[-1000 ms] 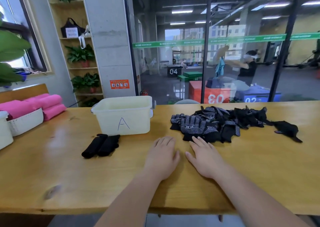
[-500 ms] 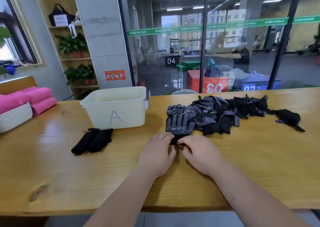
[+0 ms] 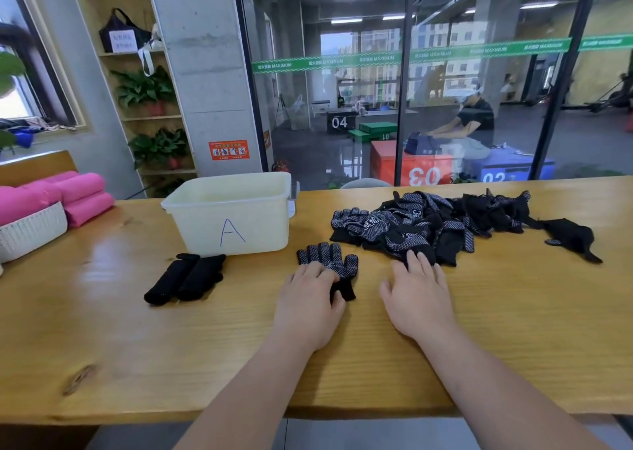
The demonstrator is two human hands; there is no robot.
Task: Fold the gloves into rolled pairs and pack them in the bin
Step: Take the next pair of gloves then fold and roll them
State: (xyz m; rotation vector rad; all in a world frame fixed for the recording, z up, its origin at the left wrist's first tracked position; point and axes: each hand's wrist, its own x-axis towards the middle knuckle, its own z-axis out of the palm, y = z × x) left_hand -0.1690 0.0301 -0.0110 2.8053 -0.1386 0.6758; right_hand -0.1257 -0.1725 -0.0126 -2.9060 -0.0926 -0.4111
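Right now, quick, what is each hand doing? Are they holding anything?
Left hand: open, resting flat on the single glove.
Right hand: open, fingertips touching the edge of the glove pile, holding nothing.

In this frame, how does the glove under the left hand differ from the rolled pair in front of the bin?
The glove lies flat with its fingers spread, while the rolled pair is bundled into tight rolls. The glove shows white dots; the rolled pair looks plain black. The left hand rests on the glove; nothing touches the rolled pair. Both are black and lie on the table, outside the bin.
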